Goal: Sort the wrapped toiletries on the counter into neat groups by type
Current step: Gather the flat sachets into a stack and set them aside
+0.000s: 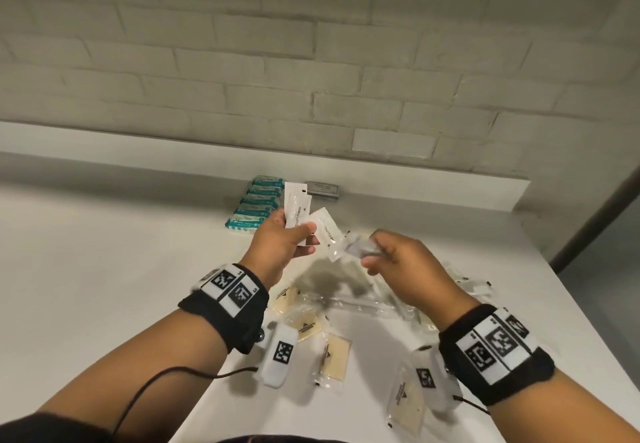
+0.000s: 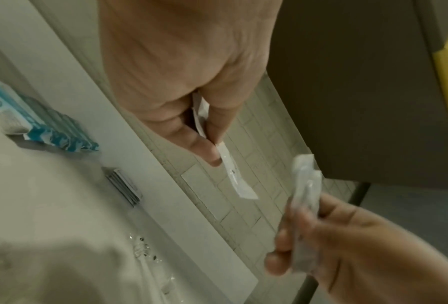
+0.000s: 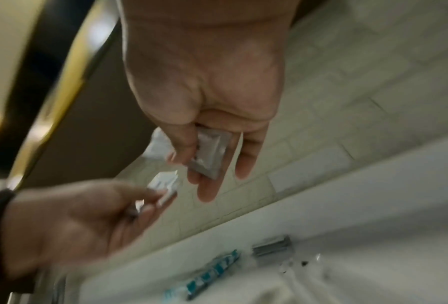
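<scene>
I see both hands raised above the white worktop (image 1: 104, 252) at the centre of the head frame. My left hand (image 1: 280, 245) pinches a white toothpaste sachet (image 1: 296, 210) between thumb and fingers; its printed word reads "Toothpaste", and it stands nearly upright. A second white toothpaste sachet (image 1: 325, 231) sits tilted just to its right, between the two hands; which hand grips it I cannot tell. My right hand (image 1: 398, 262) has its fingers curled round a small grey foil packet (image 3: 211, 152), clearest in the right wrist view.

At the upper middle of the head frame, against the low white ledge (image 1: 450, 179), lies a tidy row of teal-and-white wrapped bars (image 1: 254, 207); I count about seven. Just right of them sits a small stack of grey packets (image 1: 323, 189), number unclear.

In the lower middle, under the wrists, clear-wrapped cream pads (image 1: 334, 359) lie scattered; I make out at least five, some overlapped by clear wrappers (image 1: 360, 300).
</scene>
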Available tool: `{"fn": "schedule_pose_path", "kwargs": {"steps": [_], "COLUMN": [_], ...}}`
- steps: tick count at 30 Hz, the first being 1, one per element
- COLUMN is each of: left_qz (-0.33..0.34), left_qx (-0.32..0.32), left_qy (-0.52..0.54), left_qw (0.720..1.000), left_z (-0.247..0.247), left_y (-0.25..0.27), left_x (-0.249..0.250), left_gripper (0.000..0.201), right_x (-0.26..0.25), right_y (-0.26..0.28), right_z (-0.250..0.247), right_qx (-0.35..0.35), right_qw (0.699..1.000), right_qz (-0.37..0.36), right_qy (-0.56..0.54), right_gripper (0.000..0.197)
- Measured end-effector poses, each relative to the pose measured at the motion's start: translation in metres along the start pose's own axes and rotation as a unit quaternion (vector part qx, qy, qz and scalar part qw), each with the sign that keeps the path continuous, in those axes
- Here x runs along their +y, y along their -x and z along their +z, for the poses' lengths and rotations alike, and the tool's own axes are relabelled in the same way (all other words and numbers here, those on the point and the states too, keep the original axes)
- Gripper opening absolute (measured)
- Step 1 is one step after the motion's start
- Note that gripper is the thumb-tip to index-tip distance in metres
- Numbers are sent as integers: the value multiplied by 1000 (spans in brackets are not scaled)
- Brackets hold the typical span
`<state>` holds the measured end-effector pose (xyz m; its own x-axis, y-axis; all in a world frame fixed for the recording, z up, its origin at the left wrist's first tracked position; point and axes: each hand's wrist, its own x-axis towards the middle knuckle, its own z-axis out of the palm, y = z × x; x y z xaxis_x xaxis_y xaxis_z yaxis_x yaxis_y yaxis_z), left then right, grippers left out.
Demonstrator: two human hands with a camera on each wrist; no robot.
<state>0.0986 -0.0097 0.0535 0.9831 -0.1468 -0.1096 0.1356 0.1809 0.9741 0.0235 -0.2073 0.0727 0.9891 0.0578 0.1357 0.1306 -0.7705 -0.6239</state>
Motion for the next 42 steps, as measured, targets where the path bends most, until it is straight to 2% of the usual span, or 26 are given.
{"fn": "schedule_pose_path", "kwargs": {"steps": [2,3,4,6,9,12,14,16,17,21,23,25,27,28,29,31,34,35,37,40,42], "left_qz": [17,20,20,20,20,12,7,-2,-8,-52,-71,-70,-65,-62,-61,-58,-27,-21,-29,-49,-52], "left_qx": [6,-1,-13,-42,-69,-62,-55,-63,-72,-101,-126,-129,-117,-110,-103,-92,-87,-90,-102,-127,-137], "left_qy": [-4,-4,1,17,22,14,15,20,21,27,33,-8,-65,-93,-118,-156,-172,-165,-148,-147,-150], "left_qw": [1000,1000,1000,999,997,998,998,998,997,993,989,989,989,988,986,982,981,982,983,980,978], "left_z": [1,4,7,16,25,24,20,18,18,17,11,5,1,0,-1,2,8,9,9,5,3], "left_y": [-1,0,2,7,10,9,7,7,8,11,11,12,11,10,9,8,10,10,11,15,14], "left_x": [-3,-4,-5,-5,-8,-8,-8,-7,-7,-4,-2,-2,-2,-2,-3,-3,-4,-3,-2,2,2], "left_gripper": [24,24,22,20,21,23,23,21,19,20,26,21,12,15,20,21,16,16,18,11,23], "right_x": [-2,-5,-9,-14,-18,-17,-15,-14,-13,-9,-3,-1,-4,-7,-12,-22,-29,-30,-28,-25,-23], "right_y": [0,-4,-7,-15,-21,-21,-20,-20,-21,-22,-24,-25,-27,-28,-29,-28,-26,-25,-25,-23,-20], "right_z": [-5,-5,-5,3,16,24,24,24,24,23,15,1,-13,-18,-22,-23,-10,-5,3,10,12], "right_qx": [-14,-16,-26,-35,-1,-5,-25,-55,-60,-27,-22,-37,-57,-68,-74,-70,-65,-61,-47,-49,-64], "right_qw": [983,976,977,989,991,980,957,933,932,962,971,977,992,997,996,971,929,923,929,958,978], "right_qz": [60,65,65,69,98,108,122,137,136,133,129,110,57,17,-28,-125,-227,-237,-224,-168,-113], "right_qy": [-175,-208,-203,-125,-86,-168,-262,-327,-331,-238,-198,-177,-100,-30,52,190,286,299,290,228,164], "right_gripper": [7,9,12,19,22,25,29,25,22,39,25,10,6,7,9,11,18,19,21,26,39]}}
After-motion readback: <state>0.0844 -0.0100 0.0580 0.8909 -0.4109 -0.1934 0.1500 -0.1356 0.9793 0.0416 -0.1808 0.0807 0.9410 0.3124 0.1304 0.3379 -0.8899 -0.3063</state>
